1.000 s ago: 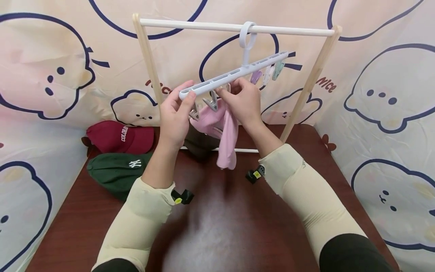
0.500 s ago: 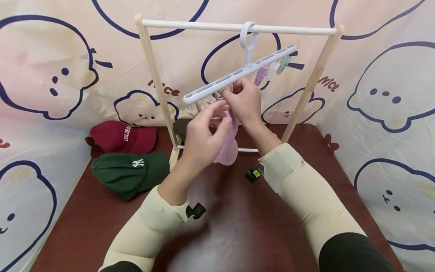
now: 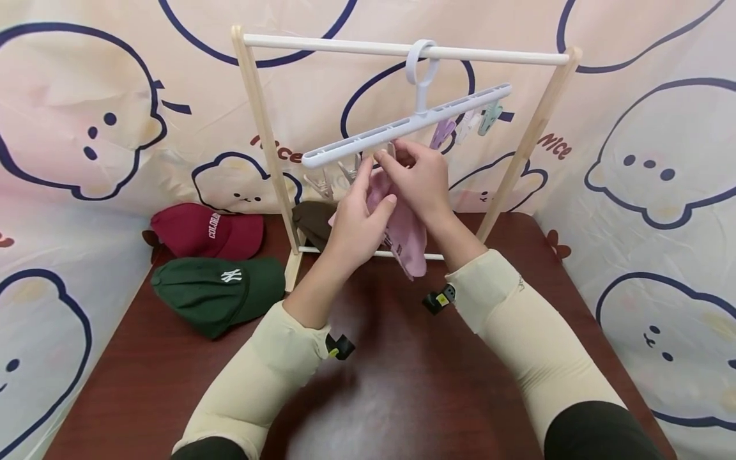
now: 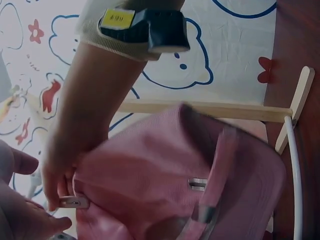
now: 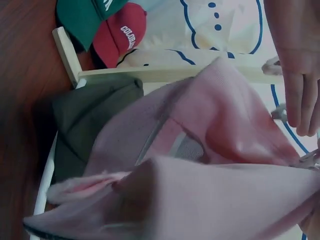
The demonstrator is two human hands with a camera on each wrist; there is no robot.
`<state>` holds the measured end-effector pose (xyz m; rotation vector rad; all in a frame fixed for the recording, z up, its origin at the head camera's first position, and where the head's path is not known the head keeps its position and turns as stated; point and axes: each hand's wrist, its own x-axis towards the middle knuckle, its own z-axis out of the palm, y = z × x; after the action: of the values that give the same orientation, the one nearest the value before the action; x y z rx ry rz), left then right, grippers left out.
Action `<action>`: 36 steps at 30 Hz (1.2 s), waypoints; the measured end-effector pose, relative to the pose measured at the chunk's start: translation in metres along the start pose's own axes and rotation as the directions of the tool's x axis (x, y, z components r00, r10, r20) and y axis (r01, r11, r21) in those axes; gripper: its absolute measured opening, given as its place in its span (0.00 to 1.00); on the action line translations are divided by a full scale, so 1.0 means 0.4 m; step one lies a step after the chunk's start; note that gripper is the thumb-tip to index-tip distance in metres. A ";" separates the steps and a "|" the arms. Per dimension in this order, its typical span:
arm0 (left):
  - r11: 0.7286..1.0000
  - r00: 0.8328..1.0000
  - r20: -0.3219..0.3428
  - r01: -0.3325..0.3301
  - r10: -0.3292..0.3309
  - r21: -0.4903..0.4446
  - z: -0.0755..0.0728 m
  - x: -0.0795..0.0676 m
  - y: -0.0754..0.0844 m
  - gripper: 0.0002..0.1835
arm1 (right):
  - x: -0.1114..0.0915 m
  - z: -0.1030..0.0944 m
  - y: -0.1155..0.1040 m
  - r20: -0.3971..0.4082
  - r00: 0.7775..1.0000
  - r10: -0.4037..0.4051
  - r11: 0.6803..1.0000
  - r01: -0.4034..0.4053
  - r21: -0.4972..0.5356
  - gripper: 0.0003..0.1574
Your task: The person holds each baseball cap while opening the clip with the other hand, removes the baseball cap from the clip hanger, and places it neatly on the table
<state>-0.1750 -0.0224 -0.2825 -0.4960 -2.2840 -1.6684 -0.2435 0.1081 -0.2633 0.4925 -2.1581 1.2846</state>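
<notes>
A pink cap (image 3: pixel 409 239) hangs below the left half of the pale hanger (image 3: pixel 374 138), its strap and buckle (image 4: pixel 204 214) showing in the left wrist view. At its upper edge my right hand (image 3: pixel 422 182) pinches a small clip (image 4: pixel 75 201), which sits right on the cap's fabric. My left hand (image 3: pixel 358 223) is in front of the cap, index fingertip close to that clip and thumb apart from it. Its fingers (image 5: pixel 295 95) look straight in the right wrist view. Two more clips (image 3: pixel 347 171) dangle from the hanger left of my hands.
The hanger is looped over a white rod (image 3: pixel 322 43) on a wooden-sided rack (image 3: pixel 257 115). Purple, white and green clips (image 3: pixel 490 119) hang at its right end. A red cap (image 3: pixel 198 231) and green cap (image 3: pixel 213 294) lie left on the table (image 3: pixel 437 383); a dark cap (image 5: pixel 95 117) is behind.
My left hand has let go of the hanger's left end and moved right and down to the pink cap. The cap has swung right; my right hand stays at the clip.
</notes>
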 end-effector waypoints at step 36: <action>0.921 0.990 -0.045 -0.107 0.133 0.376 0.012 0.102 -0.050 0.10 | 0.056 -0.049 0.010 0.226 0.930 0.289 0.847 -0.358 0.394 0.09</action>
<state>-0.2205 -0.0188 -0.2846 -0.4698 -2.3856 -1.1356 -0.2572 0.1268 -0.2444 0.4198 -2.1473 1.9980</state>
